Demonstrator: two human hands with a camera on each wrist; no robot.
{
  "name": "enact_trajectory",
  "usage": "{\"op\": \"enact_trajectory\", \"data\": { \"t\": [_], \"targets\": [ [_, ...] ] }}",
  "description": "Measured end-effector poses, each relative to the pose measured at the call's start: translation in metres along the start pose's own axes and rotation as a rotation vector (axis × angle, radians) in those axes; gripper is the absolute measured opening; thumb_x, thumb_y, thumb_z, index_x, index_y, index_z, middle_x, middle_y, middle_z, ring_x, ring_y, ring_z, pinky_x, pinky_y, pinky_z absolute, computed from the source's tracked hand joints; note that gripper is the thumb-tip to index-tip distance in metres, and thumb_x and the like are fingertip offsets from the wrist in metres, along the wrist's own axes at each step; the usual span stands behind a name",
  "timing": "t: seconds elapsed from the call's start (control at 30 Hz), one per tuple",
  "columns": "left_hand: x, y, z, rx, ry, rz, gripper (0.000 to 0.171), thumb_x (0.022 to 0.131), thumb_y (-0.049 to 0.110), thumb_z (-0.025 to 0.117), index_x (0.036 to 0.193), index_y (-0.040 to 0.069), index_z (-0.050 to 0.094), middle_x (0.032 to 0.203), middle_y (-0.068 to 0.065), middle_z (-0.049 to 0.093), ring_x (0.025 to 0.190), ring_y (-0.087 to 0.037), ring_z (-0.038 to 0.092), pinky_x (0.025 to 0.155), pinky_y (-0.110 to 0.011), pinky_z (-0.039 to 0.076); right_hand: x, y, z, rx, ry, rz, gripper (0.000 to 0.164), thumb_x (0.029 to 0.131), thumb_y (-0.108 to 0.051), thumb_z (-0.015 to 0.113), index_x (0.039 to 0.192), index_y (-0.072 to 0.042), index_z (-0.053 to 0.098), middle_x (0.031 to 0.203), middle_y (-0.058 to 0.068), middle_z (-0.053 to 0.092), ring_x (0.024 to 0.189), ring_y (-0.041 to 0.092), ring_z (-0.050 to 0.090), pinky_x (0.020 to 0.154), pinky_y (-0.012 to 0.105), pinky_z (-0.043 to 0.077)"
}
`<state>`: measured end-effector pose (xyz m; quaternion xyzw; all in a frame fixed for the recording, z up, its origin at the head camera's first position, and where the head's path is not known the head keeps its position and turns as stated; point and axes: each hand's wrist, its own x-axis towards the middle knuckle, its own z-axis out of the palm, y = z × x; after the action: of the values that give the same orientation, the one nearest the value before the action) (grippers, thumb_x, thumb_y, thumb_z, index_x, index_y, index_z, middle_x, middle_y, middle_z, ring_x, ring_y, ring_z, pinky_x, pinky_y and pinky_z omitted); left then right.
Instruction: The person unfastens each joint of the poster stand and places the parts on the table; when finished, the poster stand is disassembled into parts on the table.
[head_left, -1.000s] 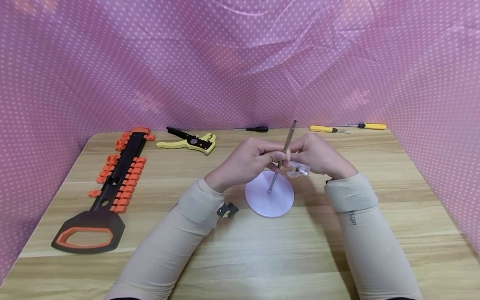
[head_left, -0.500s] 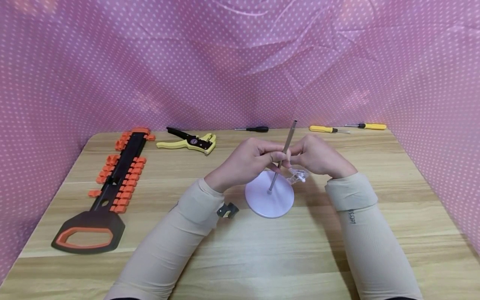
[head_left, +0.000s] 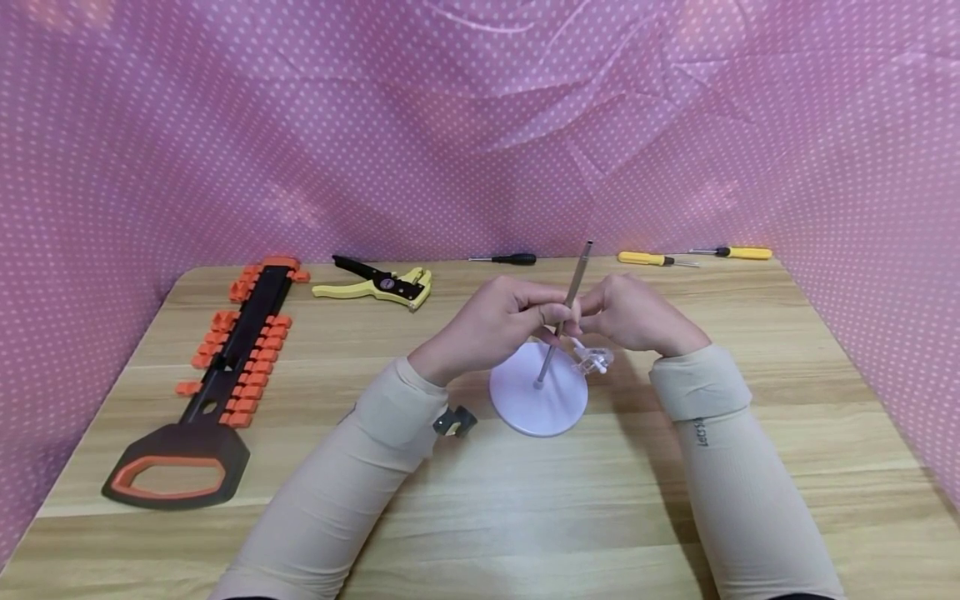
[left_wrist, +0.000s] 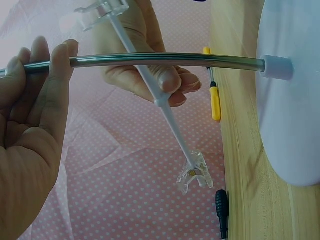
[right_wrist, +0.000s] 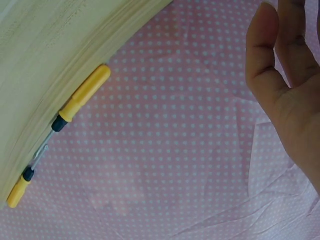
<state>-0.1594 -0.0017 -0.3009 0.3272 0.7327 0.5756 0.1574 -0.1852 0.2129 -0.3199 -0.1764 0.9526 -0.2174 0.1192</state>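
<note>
A slim metal pole (head_left: 581, 279) rises, leaning, from the centre of a round white base (head_left: 525, 408) on the table. My left hand (head_left: 510, 321) grips the pole partway up, thumb and fingers around it in the left wrist view. Just beyond the pole, my right hand (head_left: 633, 312) pinches a thin white rod (left_wrist: 171, 120) near its middle, where it has a small bump. Both rod ends carry clear plastic clips; one clip (head_left: 595, 360) shows beside the base's right edge in the head view. The rod crosses the pole in the left wrist view. My right fingertips are partly out of the right wrist view.
A black clip-like piece (head_left: 455, 422) is by my left cuff. Yellow-handled wire strippers (head_left: 378, 283), a black screwdriver (head_left: 513, 259) and two yellow screwdrivers (head_left: 645, 258) lie along the back edge. A long black holder (head_left: 247, 350) with orange clips lies at left.
The clear clip below my right hand has swung downward and toward the base as the rod turned. My right hand has dipped slightly; the left hand and the pole stay put.
</note>
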Motion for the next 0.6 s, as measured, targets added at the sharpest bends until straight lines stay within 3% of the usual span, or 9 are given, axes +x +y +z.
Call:
{"op": "enact_trajectory", "data": {
  "t": [0.4,0.6],
  "targets": [
    [0.0,-0.0003,-0.0002,-0.005,-0.002,0.011,0.023,0.096,0.016,0.054,0.1,0.0,0.07,0.092,-0.01,0.072,0.094,-0.03,0.07,0.077,-0.026,0.061,0.0027,0.0026,0.0026,-0.029,-0.007,-0.009,0.013,0.085,-0.038,0.07,0.074,-0.034,0.075,0.081,-0.007,0.073,0.077,0.014,0.058,0.076,0.031,0.049],
    [-0.0005,0.0006,-0.0001,-0.013,0.001,0.011,0.023,0.096,0.015,0.054,0.101,-0.001,0.07,0.093,-0.013,0.072,0.094,-0.032,0.069,0.076,-0.026,0.061,0.0038,0.0035,0.0031,-0.047,-0.012,-0.017,0.012,0.084,-0.038,0.071,0.075,-0.033,0.076,0.075,-0.004,0.072,0.069,0.014,0.054,0.074,0.03,0.048]
  ]
}}
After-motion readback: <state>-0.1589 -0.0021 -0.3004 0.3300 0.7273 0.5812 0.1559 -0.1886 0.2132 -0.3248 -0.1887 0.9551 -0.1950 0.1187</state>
